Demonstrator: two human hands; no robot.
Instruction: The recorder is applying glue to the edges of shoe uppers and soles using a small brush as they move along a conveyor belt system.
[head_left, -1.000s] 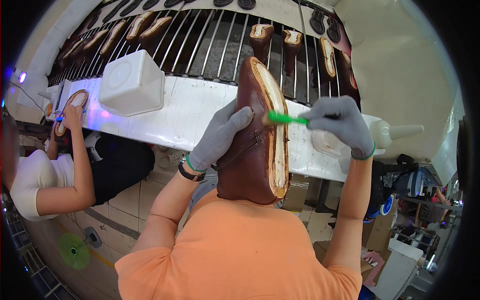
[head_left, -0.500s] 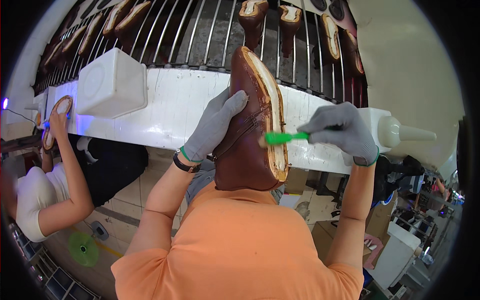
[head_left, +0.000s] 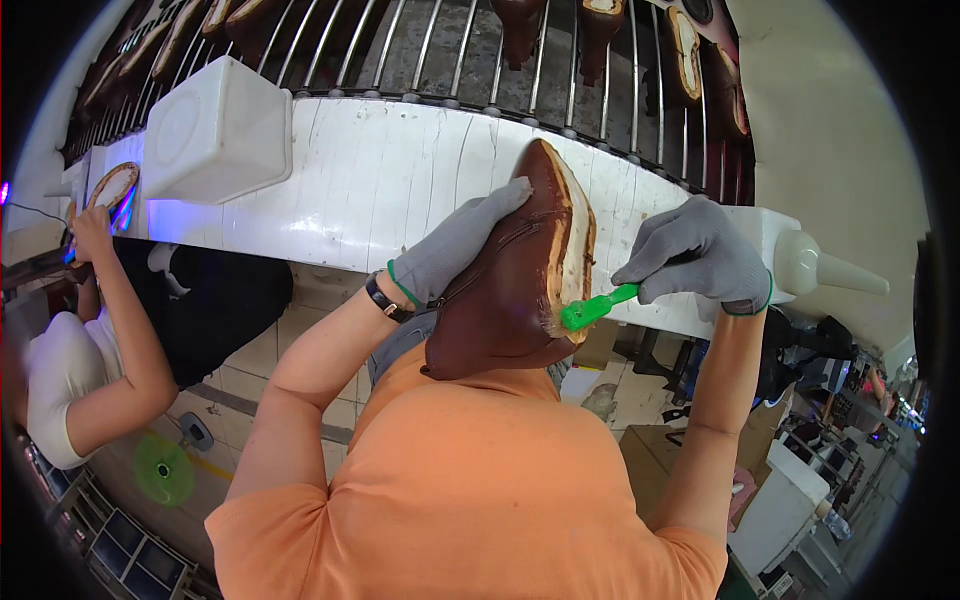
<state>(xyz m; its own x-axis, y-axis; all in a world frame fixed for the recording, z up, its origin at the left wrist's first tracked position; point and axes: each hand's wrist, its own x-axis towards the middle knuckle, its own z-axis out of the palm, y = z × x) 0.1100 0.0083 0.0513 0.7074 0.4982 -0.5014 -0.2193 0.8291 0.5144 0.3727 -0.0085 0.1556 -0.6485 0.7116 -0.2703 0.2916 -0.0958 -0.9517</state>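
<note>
Saw, farthest off, a metal-rod conveyor (head_left: pixel 466 50) and, nearer, a long white bench (head_left: pixel 370 170) set crosswise. Found an unsoled brown zip-sided boot (head_left: pixel 510 290) raised before an orange shirt (head_left: pixel 460 470), between both hands and, as viewed from above, across the near edge of the bench. Lay with its long axis pointing away from the body, tipped slightly left at the far end. Turned its pale bottom (head_left: pixel 575 245) rightward, toward the other hand.

Gripped the upper from the left with the grey-gloved left hand (head_left: pixel 455 243), touching and so the nearer of the two; could not tell the hold on the hidden underside. Pinched a green-handled brush (head_left: pixel 588 312) between narrowed fingers of the grey-gloved right hand (head_left: pixel 700 255), right of the boot and apart from it, with only bristles touching the bottom at the end near the body.

Counted, by falling size: one conveyor; one bench; one co-worker (head_left: pixel 70 375), far left; one boxy white tub (head_left: pixel 220 130); four boots on the rods (head_left: pixel 516 35) from centre rightward, besides an upper-left cluster too cropped to number; one boot in hand; one pale spouted container (head_left: pixel 797 262); one shoe bottom (head_left: pixel 114 182) by the co-worker's hand; two gloved hands; one brush; one dark-strapped wristwatch (head_left: pixel 388 297).
</note>
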